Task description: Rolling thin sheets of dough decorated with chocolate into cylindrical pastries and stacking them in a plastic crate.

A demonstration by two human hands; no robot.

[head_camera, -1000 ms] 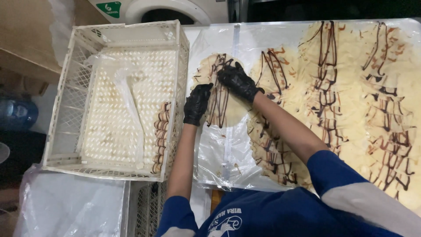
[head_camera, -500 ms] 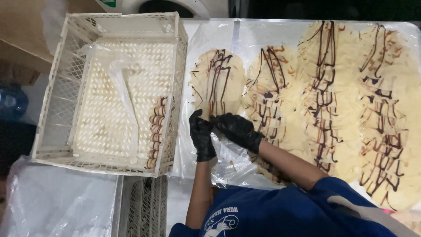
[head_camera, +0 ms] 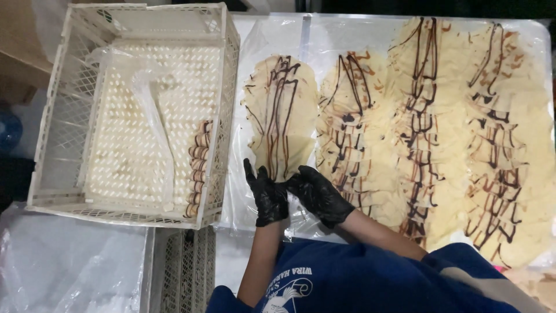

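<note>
Black-gloved, your left hand and right hand pinch the near edge of the thin, chocolate-striped crepe at centre; white lattice crate sits left.

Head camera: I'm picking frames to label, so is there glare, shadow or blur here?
Head view: sharp around the gloved left hand and right hand at the near crepe; soft glare on the plastic sheet; top and left edges fall dark; the white crate looks slightly bowed.

Glossy black gloves cover both hands; matt pale wafers lie on shiny clear plastic film; the crate is perforated white plastic.
</note>
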